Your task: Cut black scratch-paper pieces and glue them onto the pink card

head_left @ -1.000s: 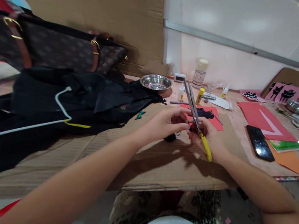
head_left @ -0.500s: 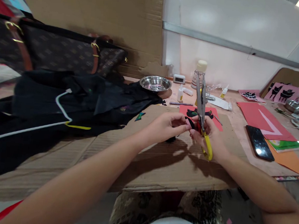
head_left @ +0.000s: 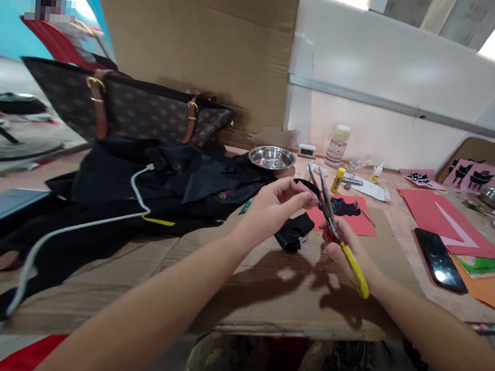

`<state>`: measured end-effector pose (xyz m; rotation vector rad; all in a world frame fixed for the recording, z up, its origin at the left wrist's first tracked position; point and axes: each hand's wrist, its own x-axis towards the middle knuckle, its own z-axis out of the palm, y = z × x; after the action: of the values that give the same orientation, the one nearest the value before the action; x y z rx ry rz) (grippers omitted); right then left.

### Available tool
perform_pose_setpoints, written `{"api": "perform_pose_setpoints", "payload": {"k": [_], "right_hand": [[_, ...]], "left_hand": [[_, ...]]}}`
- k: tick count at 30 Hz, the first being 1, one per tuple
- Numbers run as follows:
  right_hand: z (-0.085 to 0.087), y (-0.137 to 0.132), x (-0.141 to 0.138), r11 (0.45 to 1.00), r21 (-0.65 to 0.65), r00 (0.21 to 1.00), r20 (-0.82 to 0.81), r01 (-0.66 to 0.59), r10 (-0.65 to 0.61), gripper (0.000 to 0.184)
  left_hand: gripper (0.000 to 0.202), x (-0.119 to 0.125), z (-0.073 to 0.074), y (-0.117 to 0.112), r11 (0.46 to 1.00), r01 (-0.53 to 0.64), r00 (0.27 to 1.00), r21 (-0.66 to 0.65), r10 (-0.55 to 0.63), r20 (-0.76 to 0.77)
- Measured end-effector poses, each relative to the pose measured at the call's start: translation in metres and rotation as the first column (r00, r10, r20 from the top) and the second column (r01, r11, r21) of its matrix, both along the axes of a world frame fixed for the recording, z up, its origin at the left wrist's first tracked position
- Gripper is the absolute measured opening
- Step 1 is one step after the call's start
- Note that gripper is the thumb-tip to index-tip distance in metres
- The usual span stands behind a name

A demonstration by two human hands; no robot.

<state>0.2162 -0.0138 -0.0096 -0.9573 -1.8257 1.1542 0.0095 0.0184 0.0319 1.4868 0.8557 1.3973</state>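
My left hand point(head_left: 277, 208) pinches a small piece of black fabric with a pink side point(head_left: 306, 185) between thumb and fingers. In my right hand point(head_left: 343, 244) are scissors point(head_left: 354, 268) with yellow handles, their blades parted and tipped up beside the black and pink piece. I cannot tell whether the blades touch it. Below my hands a crumpled black scrap point(head_left: 295, 232) lies on the cardboard sheet point(head_left: 239, 288). Behind the scissors, a black cutout point(head_left: 343, 207) rests on a red paper point(head_left: 366, 226).
Black cloth point(head_left: 167, 170) and a white cable point(head_left: 76, 230) spread over the left side, before a brown patterned bag point(head_left: 150, 109). A steel bowl point(head_left: 272, 158), glue stick point(head_left: 338, 180) and bottle point(head_left: 337, 146) stand at the back. A phone point(head_left: 440, 260) lies right, near red paper point(head_left: 479, 238).
The scissors have swung from nearly upright to leaning left, with their blades now parted beside the held piece. My hands have moved slightly apart. The camera view has tilted up and turned left.
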Motion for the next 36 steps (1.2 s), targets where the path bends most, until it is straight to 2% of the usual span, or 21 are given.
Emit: {"api": "perform_pose_setpoints", "payload": {"k": [6, 14, 22, 36], "right_hand": [[-0.0010, 0.0003, 0.0000, 1.000, 0.000, 1.000, 0.007, -0.025, 0.025, 0.063], [-0.0041, 0.0017, 0.0022, 0.998, 0.057, 0.999, 0.040, -0.011, 0.009, 0.056], [-0.0043, 0.0023, 0.0014, 0.998, 0.056, 0.999, 0.049, -0.013, 0.010, 0.061], [-0.0007, 0.0015, -0.0008, 0.999, 0.046, 0.999, 0.034, -0.016, 0.014, 0.059]], "left_hand": [[0.030, -0.0007, 0.0012, 0.0002, 1.000, -0.006, 0.999, -0.001, 0.006, 0.032], [0.037, 0.0009, -0.0001, 0.0005, 1.000, -0.017, 1.000, -0.002, 0.017, 0.007], [0.027, 0.0013, -0.0008, -0.0002, 0.999, 0.014, 1.000, 0.033, -0.014, -0.006], [0.025, 0.0017, -0.0011, -0.0004, 0.999, -0.006, 1.000, 0.054, 0.008, -0.023]]}}
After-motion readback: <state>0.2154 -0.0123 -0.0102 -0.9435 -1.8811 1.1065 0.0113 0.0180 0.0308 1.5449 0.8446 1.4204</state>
